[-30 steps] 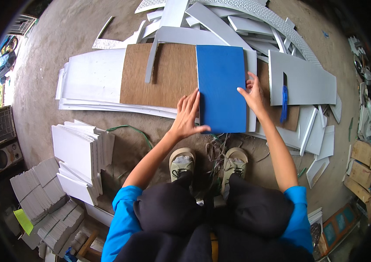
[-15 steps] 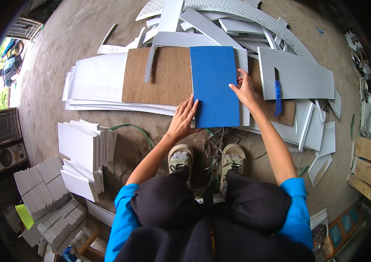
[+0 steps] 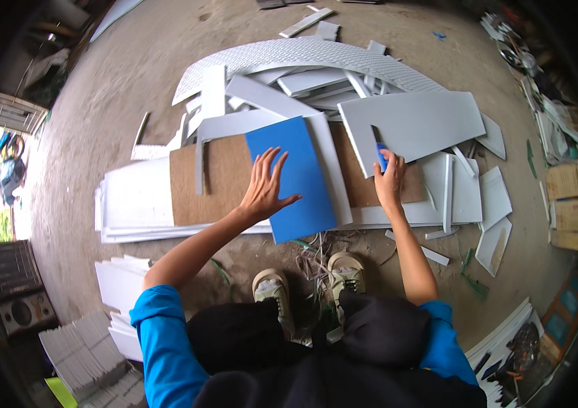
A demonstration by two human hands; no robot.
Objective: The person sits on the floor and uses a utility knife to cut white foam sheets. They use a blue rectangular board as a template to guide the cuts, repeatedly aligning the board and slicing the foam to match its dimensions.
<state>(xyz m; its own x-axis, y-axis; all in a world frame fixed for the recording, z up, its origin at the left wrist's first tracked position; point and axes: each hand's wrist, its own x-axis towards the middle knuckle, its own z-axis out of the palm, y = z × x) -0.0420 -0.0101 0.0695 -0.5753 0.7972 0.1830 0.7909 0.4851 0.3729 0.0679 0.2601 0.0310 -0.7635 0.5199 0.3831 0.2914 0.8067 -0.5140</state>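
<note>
Knife (image 3: 379,148) at 2 o'clock now fills the right grip (image 3: 389,180), gone from the blue board (image 3: 307,173); left grip (image 3: 261,193) spreads wide over it.

Blue panel (image 3: 306,183); blue-handled knife (image 3: 381,156); brown board (image 3: 224,183); white patterned strip (image 3: 289,54).

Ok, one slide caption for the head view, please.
Spread left hand over a blue board, right hand grasping a blue-handled cutter.

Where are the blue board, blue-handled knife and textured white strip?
Blue board (image 3: 308,178): head view, uncovered part of its face.
Blue-handled knife (image 3: 381,155): head view, its handle.
Textured white strip (image 3: 302,52): head view, patterned face.
</note>
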